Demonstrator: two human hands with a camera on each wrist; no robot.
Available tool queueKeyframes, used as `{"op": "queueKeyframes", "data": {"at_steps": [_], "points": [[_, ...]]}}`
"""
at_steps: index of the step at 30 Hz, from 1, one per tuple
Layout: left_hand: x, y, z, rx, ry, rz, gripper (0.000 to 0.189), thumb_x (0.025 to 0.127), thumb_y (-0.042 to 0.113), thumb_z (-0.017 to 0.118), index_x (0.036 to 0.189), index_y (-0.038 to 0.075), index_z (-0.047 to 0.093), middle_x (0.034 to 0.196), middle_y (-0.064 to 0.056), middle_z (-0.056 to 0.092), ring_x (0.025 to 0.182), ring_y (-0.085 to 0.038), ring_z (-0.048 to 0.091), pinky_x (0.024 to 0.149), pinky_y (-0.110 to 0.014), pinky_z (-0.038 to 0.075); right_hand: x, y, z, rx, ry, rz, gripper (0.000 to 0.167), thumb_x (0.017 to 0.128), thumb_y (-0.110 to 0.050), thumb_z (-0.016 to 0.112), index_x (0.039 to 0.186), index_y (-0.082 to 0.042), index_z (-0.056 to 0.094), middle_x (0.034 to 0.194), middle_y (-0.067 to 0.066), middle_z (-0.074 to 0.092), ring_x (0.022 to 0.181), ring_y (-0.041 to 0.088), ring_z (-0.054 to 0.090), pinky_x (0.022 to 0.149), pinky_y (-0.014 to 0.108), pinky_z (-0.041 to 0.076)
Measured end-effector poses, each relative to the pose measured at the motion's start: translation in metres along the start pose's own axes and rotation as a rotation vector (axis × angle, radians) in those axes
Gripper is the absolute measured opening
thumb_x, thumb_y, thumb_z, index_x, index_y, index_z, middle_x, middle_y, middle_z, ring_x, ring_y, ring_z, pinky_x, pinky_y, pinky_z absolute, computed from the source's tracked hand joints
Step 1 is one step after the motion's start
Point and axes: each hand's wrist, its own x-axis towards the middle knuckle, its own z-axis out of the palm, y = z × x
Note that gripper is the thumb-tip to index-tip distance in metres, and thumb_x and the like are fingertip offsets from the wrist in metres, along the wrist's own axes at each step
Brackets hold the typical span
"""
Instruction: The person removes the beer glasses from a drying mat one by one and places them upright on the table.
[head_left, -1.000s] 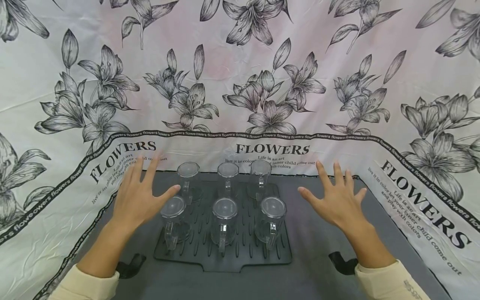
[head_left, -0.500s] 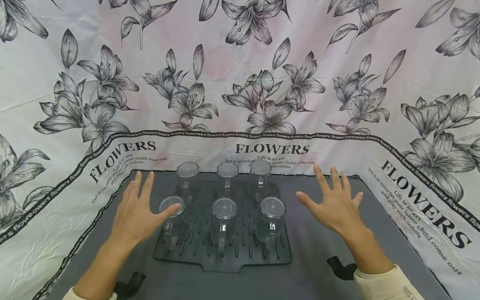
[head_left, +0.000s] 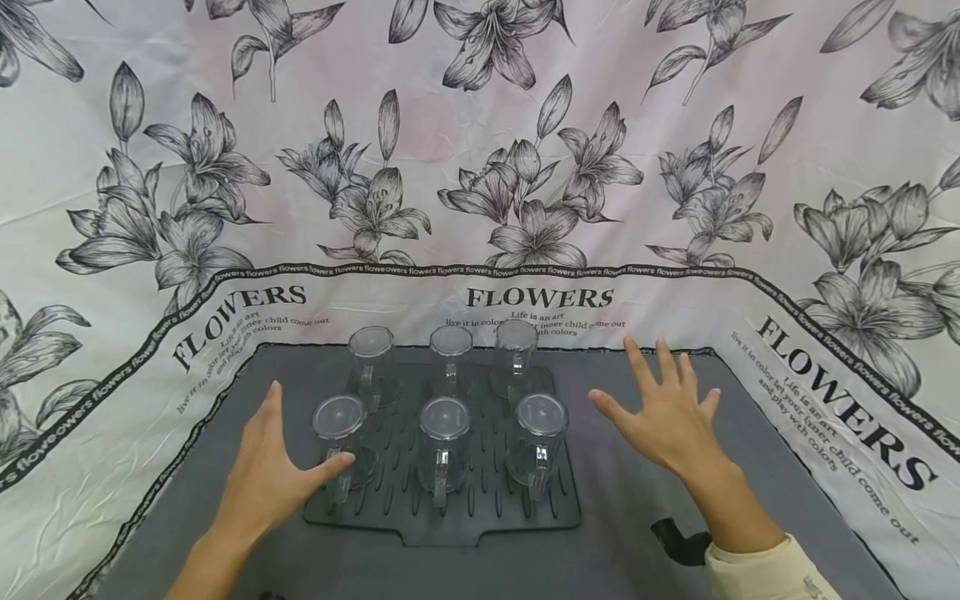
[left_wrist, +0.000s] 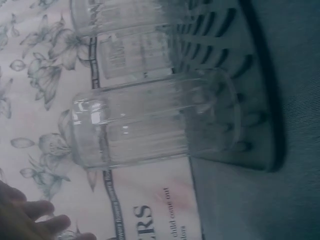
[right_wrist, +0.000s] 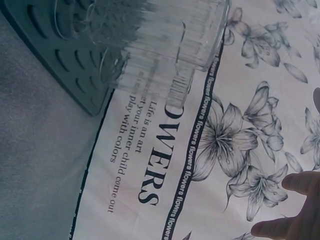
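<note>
- Lowered since the earlier frame: left hand point(head_left: 262, 479), from thumb across the upturned base of the front-left glass mug point(head_left: 339, 417) to thumb across its handle, as seen in the head view. Fingers extended, thumb spread, gripping nothing. Thumb contact with handle: cannot tell.
- Progress, as judged: initial approach only. Done: left hand brought near the front-left glass mug. Left: any grip or lift, with all six mugs on the ribbed drying mat point(head_left: 442, 537).
- Left column: front-left glass mug, inverted; behind it, back-left glass mug point(head_left: 371, 343), likewise inverted.
- Centre column: front-centre glass mug point(head_left: 445, 421) and back-centre glass mug point(head_left: 451, 342), both inverted, handles toward the near side.
- Right column: front-right glass mug point(head_left: 542, 417) and back-right glass mug point(head_left: 517, 342), same orientation.
- Far right: right hand point(head_left: 671, 421), above the gray tabletop point(head_left: 611, 533), apart from all mugs. Fingers and thumb spread wide, gripping nothing.
- Other differences, left to right: left cuff now out of the head view; mug arrangement unchanged; right hand nearly unchanged in position and spread.
</note>
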Motion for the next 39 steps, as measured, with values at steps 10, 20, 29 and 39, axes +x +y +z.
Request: {"op": "queueKeyframes", "data": {"at_steps": [10, 20, 29, 39], "points": [[-0.016, -0.019, 0.018, -0.117, 0.008, 0.016, 0.131, 0.069, 0.049, 0.085, 0.155, 0.013, -0.007, 0.158, -0.019, 0.012, 0.138, -0.046, 0.016, 0.092, -0.073, 0.027, -0.002, 0.002, 0.004, 0.006, -0.011, 0.008, 0.092, 0.089, -0.071, 0.045, 0.157, -0.028, 0.001, 0.156, 0.027, 0.001, 0.136, 0.057, 0.0, 0.086, 0.084, -0.005], [-0.026, -0.039, 0.038, -0.148, -0.094, -0.069, 0.133, 0.067, 0.044, 0.087, 0.154, 0.003, -0.004, 0.155, -0.025, 0.017, 0.137, -0.049, 0.018, 0.098, -0.07, 0.024, -0.003, 0.002, 0.01, 0.008, -0.008, 0.011, 0.093, 0.088, -0.071, 0.046, 0.157, -0.026, 0.003, 0.156, 0.028, 0.004, 0.136, 0.057, 0.0, 0.087, 0.083, -0.007], [-0.03, -0.059, 0.053, -0.11, -0.197, -0.131, 0.131, 0.069, 0.049, 0.084, 0.151, -0.007, -0.002, 0.152, -0.033, 0.016, 0.134, -0.054, 0.017, 0.1, -0.07, 0.021, -0.004, 0.002, 0.013, 0.017, -0.018, 0.013, 0.094, 0.087, -0.072, 0.046, 0.157, -0.026, 0.003, 0.156, 0.029, 0.002, 0.136, 0.057, -0.001, 0.087, 0.083, -0.008], [-0.032, -0.076, 0.067, -0.06, -0.28, -0.149, 0.131, 0.067, 0.056, 0.082, 0.147, -0.015, 0.006, 0.148, -0.037, 0.021, 0.132, -0.056, 0.021, 0.101, -0.068, 0.024, -0.006, 0.002, 0.014, 0.017, -0.022, 0.011, 0.094, 0.087, -0.072, 0.047, 0.157, -0.026, 0.003, 0.156, 0.028, 0.002, 0.136, 0.057, -0.001, 0.087, 0.082, -0.008]]}}
